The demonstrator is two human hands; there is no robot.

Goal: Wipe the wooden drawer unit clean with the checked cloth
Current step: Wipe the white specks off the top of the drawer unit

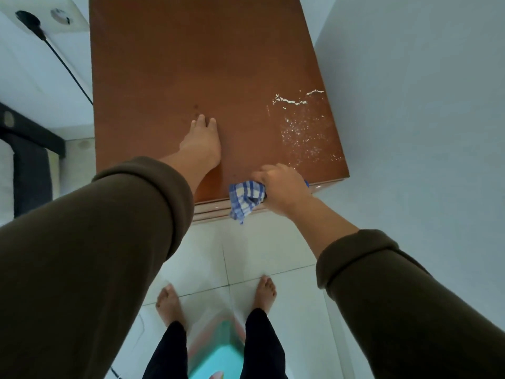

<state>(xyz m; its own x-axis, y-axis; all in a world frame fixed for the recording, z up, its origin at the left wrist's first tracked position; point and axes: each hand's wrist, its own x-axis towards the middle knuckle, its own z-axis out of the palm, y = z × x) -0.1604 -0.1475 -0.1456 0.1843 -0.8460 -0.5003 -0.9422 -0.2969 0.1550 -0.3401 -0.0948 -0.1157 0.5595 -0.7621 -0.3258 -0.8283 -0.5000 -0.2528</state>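
I look down on the brown top of the wooden drawer unit (pixel 169 64). My left hand (pixel 202 143) lies flat on the top near its middle, fingers straight and pointing away from me. My right hand (pixel 281 187) grips the bunched blue-and-white checked cloth (pixel 246 199) at the unit's front edge, and a corner of the cloth hangs over that edge. White specks and streaks (pixel 303 124) cover the right part of the top, just beyond my right hand.
A white wall (pixel 423 105) runs close along the unit's right side. A wall socket (pixel 52 17) with a black plug and cable (pixel 68 67) sits at the upper left. Dark furniture (pixel 27 160) stands at the left. My bare feet (pixel 169 305) are on white floor tiles.
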